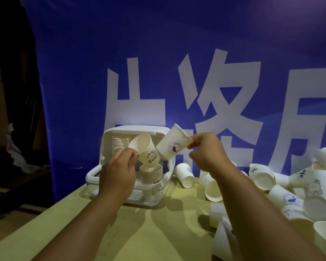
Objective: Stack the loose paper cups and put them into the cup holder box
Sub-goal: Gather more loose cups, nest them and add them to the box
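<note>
My left hand (119, 170) pinches the rim of a white paper cup with a bear print (146, 149), tilted with its mouth toward the upper left. My right hand (207, 151) pinches the rim of a second white cup with a round blue logo (172, 143), held bottom down toward the first cup. Both cups hang in front of the white cup holder box (109, 136), whose clear front is open. Inside it a stack of cups (151, 173) stands upright, and another stack (120, 142) lies at the back.
Several loose white cups (290, 189) lie heaped on the yellow-green table (149, 234) at the right, some on their sides. A blue banner (196, 63) with large white characters hangs close behind. The table's left edge drops to a dark floor.
</note>
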Demonstrator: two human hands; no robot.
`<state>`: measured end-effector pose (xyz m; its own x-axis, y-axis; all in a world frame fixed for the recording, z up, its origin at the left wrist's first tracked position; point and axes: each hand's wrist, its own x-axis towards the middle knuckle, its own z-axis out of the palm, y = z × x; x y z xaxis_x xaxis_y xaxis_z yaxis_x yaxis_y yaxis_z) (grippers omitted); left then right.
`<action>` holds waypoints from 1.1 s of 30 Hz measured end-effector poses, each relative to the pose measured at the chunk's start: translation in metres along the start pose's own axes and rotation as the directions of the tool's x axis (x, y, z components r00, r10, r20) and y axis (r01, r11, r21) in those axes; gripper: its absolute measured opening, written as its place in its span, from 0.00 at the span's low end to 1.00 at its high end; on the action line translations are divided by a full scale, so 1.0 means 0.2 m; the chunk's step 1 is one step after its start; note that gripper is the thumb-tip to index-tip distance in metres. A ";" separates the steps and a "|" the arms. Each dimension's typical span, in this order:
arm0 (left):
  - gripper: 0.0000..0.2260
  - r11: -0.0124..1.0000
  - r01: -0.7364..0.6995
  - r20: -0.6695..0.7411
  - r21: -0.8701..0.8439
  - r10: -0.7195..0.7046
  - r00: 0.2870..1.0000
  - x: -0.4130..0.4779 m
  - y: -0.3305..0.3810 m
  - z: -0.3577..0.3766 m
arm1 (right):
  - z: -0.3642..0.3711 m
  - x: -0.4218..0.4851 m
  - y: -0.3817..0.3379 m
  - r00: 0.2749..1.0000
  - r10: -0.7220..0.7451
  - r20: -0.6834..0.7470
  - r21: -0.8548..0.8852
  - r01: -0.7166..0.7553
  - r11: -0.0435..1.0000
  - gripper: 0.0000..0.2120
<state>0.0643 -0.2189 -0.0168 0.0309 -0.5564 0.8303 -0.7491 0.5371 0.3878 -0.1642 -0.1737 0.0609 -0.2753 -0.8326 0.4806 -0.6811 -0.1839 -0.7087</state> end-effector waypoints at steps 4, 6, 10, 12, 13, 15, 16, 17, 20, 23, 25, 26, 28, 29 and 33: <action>0.09 0.999 0.017 0.069 0.051 -0.020 0.997 -0.01 0.00 0.02 | 0.06 -0.02 -0.02 0.998 -0.046 -0.034 0.056 0.047 0.997 0.09; 0.10 0.990 -0.013 0.116 0.140 -0.003 0.993 -0.01 0.02 0.02 | 0.09 -0.01 -0.02 0.997 -0.057 -0.053 0.037 0.059 0.998 0.12; 0.09 0.967 -0.042 0.249 0.251 -0.022 0.968 -0.01 0.03 0.05 | 0.13 -0.02 -0.02 0.993 -0.085 -0.085 0.013 0.086 0.996 0.12; 0.10 0.974 -0.042 0.346 0.225 -0.039 0.937 -0.03 0.03 0.07 | 0.15 -0.02 -0.03 0.992 -0.089 -0.093 0.025 0.092 0.995 0.10; 0.11 0.981 -0.023 0.391 0.191 -0.054 0.919 -0.04 0.03 0.08 | 0.15 -0.02 -0.03 0.992 -0.087 -0.095 0.037 0.090 0.995 0.10; 0.09 0.993 0.063 0.449 0.104 -0.103 0.888 -0.05 0.04 0.09 | 0.16 -0.03 -0.03 0.993 -0.078 -0.091 0.064 0.084 0.994 0.10; 0.10 0.991 0.112 0.464 0.068 -0.131 0.876 -0.05 0.05 0.09 | 0.17 -0.03 -0.04 0.992 -0.085 -0.092 0.060 0.090 0.994 0.10; 0.14 0.988 0.153 0.465 0.037 -0.153 0.872 -0.05 0.05 0.09 | 0.19 -0.04 -0.04 0.990 -0.103 -0.098 0.030 0.107 0.994 0.10; 0.34 0.967 0.243 0.445 -0.075 -0.186 0.876 -0.04 0.04 0.08 | 0.24 -0.07 -0.05 0.976 -0.198 -0.095 -0.171 0.180 0.969 0.09; 0.48 0.969 0.227 0.421 -0.094 -0.168 0.891 -0.05 0.05 0.07 | 0.27 -0.11 -0.06 0.945 -0.328 0.002 -0.405 0.300 0.864 0.08; 0.51 0.979 0.186 0.408 -0.084 -0.136 0.903 -0.06 0.05 0.07 | 0.31 -0.14 -0.06 0.935 -0.341 0.092 -0.442 0.346 0.828 0.11; 0.52 0.982 0.167 0.403 -0.087 -0.118 0.907 -0.07 0.05 0.08 | 0.32 -0.14 -0.06 0.936 -0.330 0.122 -0.420 0.350 0.837 0.12; 0.51 0.990 0.118 0.408 -0.074 -0.078 0.910 -0.07 0.05 0.08 | 0.35 -0.15 -0.06 0.945 -0.304 0.118 -0.311 0.326 0.893 0.13; 0.49 0.993 0.097 0.417 -0.065 -0.061 0.907 -0.07 0.04 0.08 | 0.36 -0.15 -0.06 0.956 -0.274 0.102 -0.221 0.290 0.931 0.15; 0.35 0.992 0.118 0.366 -0.052 -0.091 0.926 -0.05 0.03 0.10 | 0.41 -0.14 -0.04 0.969 -0.161 0.190 -0.122 0.186 0.975 0.20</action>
<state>0.0466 -0.2217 -0.0312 -0.1453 -0.7963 0.5872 -0.7045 0.5000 0.5037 -0.0959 -0.1923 0.0110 -0.0283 -0.8761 0.4813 -0.7982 -0.2701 -0.5385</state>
